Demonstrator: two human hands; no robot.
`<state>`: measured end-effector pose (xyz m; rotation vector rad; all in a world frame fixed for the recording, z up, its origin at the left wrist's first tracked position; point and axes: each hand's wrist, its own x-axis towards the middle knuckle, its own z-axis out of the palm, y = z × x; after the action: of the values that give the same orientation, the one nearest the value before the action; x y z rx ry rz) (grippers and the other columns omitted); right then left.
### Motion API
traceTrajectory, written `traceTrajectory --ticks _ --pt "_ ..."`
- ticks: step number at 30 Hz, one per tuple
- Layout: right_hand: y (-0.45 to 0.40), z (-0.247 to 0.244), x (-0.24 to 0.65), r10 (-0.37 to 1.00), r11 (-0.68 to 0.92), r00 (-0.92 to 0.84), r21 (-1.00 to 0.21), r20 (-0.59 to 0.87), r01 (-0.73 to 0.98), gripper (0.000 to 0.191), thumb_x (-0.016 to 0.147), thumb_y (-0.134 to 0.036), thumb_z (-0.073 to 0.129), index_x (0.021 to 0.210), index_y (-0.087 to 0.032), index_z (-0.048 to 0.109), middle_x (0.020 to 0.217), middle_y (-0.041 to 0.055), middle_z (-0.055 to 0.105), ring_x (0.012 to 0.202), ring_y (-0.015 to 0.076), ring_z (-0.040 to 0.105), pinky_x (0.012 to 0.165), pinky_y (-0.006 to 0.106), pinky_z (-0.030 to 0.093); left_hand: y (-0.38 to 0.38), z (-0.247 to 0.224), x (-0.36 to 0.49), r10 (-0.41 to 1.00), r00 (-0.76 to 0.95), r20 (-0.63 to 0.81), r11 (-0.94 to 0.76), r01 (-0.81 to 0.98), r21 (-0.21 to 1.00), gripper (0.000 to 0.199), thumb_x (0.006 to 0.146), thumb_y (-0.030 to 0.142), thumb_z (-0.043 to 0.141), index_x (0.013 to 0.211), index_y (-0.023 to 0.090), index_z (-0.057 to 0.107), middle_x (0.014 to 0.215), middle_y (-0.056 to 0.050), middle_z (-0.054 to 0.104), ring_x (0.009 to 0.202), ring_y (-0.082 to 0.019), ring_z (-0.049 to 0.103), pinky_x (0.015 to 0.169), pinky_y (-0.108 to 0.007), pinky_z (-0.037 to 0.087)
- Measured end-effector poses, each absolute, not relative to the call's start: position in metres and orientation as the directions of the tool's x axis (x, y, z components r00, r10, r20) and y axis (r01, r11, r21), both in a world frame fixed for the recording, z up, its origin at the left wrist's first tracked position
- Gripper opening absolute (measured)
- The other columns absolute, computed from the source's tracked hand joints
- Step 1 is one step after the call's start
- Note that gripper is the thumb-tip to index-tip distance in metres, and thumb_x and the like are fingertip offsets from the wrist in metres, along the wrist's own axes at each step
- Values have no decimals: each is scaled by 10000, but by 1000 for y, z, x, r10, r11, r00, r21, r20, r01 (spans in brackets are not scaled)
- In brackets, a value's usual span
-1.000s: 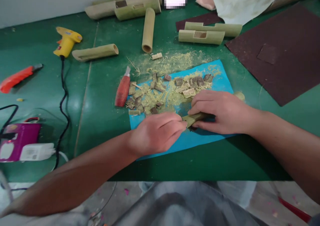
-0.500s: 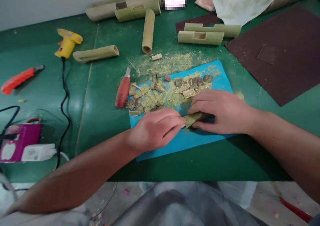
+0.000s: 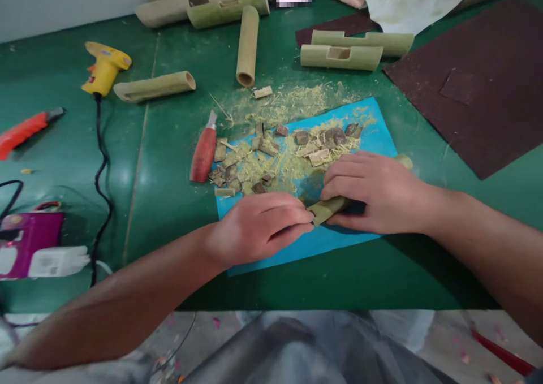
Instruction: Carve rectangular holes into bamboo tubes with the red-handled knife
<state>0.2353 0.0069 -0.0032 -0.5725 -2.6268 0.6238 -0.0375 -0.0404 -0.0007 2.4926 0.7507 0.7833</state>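
Observation:
A green bamboo tube (image 3: 328, 209) lies slantwise under my right hand (image 3: 369, 192), whose fingers and thumb wrap round it. Its far end shows beyond my knuckles. My left hand (image 3: 267, 225) is closed in a pinch at the near end of the tube; whatever sits between its fingertips is hidden. Both hands are over a blue sheet (image 3: 263, 262) strewn with pale dust and several small dark brown sandpaper scraps (image 3: 327, 138) and bamboo bits. A knife with a red handle (image 3: 203, 155) lies at the sheet's left edge.
Cut bamboo tubes (image 3: 341, 57) lie along the back. To the left are a yellow glue gun (image 3: 104, 70) with a black cord, an orange cutter (image 3: 23, 133) and a purple power box (image 3: 38, 242). A large brown sandpaper sheet (image 3: 479, 90) covers the right side.
My left hand has dropped slightly toward me, and the tube's near end has shifted down and left with it. My right hand keeps its hold. The whole view has shifted a little.

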Motion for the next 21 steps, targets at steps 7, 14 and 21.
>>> traceTrajectory --ticks 7,14,21 --pt "8 -5 235 503 780 -837 -532 216 331 131 985 -366 702 964 -237 698 1006 74 773 946 257 680 761 393 433 -40 5 -46 533 768 356 -831 397 389 224 1146 241 553 1166 191 771 1053 -58 855 908 -143 823 856 -218 666" --pt "9 -5 233 500 784 -831 -533 242 317 148 992 -369 682 932 -233 686 955 58 741 917 239 652 768 381 428 -43 10 -46 572 747 340 -806 435 401 197 1151 249 556 1206 209 741 1111 -43 851 968 -132 826 963 -217 660" --pt "9 -5 232 508 772 -831 -548 229 321 156 993 -371 681 918 -234 675 937 54 719 903 229 629 758 363 417 -45 6 -43 577 724 378 -807 434 401 171 1138 231 578 1183 199 739 1090 -50 841 936 -134 814 897 -214 657"
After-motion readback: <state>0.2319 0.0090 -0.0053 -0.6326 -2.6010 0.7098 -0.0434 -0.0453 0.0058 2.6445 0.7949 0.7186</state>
